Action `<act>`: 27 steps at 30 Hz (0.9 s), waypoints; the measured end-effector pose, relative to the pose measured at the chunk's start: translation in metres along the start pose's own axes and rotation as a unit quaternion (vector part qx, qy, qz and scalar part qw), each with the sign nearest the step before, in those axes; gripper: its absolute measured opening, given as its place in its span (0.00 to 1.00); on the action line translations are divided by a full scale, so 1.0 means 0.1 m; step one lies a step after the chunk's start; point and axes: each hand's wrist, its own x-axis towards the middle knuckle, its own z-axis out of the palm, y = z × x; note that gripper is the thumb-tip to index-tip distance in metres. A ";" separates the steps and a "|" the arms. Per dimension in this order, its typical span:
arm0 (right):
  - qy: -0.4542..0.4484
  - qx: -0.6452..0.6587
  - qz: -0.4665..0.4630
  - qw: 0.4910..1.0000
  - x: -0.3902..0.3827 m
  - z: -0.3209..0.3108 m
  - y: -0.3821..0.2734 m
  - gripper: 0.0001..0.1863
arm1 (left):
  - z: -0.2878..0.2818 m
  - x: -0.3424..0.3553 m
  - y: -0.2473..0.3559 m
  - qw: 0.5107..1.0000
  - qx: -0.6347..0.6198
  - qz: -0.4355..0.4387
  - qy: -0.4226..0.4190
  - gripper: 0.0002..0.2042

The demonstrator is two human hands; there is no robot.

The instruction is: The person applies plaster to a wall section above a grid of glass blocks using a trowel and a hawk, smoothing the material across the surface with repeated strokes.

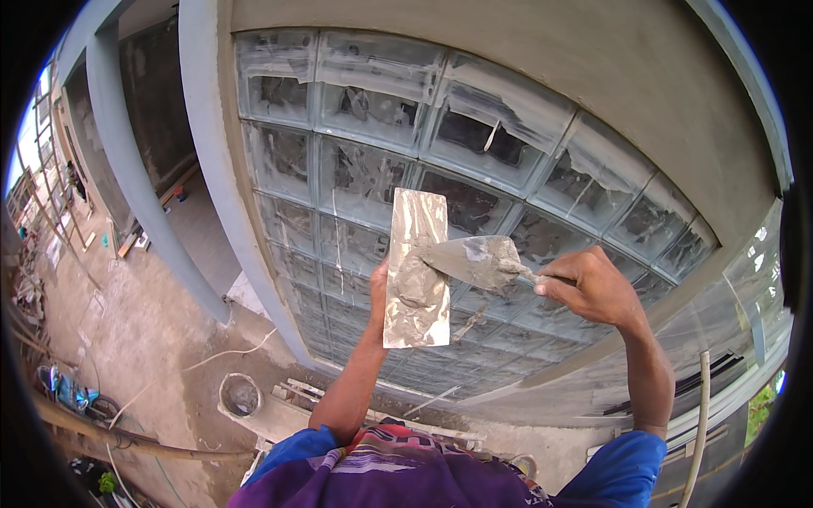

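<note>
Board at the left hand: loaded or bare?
Loaded: grey mortar covers much of the middle and lower face of the board; paler streaks show near its top.

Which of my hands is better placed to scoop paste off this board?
Probably your right hand: its fingers grip the trowel, whose blade tip is over the grey paste. Your left hand, partly hidden, seems occupied holding up the board.
</note>
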 end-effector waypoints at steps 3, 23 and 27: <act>0.000 0.002 -0.008 1.000 0.05 0.05 0.07 0.15 | 0.05 -0.04 0.03 1.000 -0.020 -0.012 -0.017 0.12; 0.565 -0.437 -0.108 0.692 0.15 -0.82 0.41 0.17 | -0.21 -0.21 -0.07 0.992 0.007 -0.127 -0.023 0.14; 0.616 -0.494 -0.102 0.605 0.26 -1.66 0.33 0.16 | -0.22 -0.16 -0.17 0.991 0.007 -0.129 -0.026 0.15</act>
